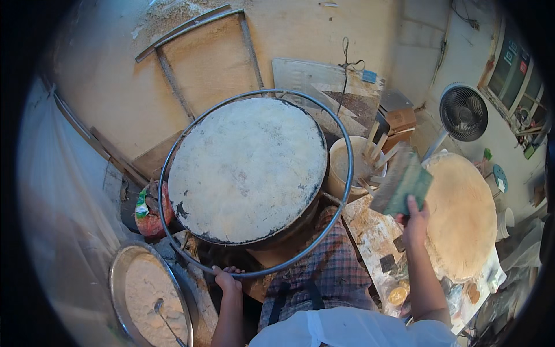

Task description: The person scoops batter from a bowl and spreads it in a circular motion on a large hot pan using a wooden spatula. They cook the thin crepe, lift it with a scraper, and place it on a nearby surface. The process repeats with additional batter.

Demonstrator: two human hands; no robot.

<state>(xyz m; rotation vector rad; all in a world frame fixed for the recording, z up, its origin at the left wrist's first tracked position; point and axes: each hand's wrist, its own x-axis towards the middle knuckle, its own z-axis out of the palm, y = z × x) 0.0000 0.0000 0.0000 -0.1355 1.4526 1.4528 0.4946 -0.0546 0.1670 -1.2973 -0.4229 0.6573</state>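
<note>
My left hand (pixel 229 276) is closed around the near rim of a grey metal ring (pixel 350 168). The ring runs around a large round griddle (pixel 231 240), which is covered by a thin pale sheet of batter (pixel 248 168) with dark edges and a dark spot at the left. Off to the right, my right hand (pixel 414 222) grips a flat green rectangular tool (pixel 408 184), smeared by motion, so its exact kind is unclear. It is held in the air between a white bucket and a stack of round flatbreads (pixel 461 208).
At lower left stands a metal basin (pixel 118 277) of pale batter with a ladle (pixel 165 318) in it. Wooden sticks poke from the white bucket (pixel 340 173). A fan (pixel 463 113) stands behind the flatbreads, and a red bag (pixel 153 211) lies left of the griddle.
</note>
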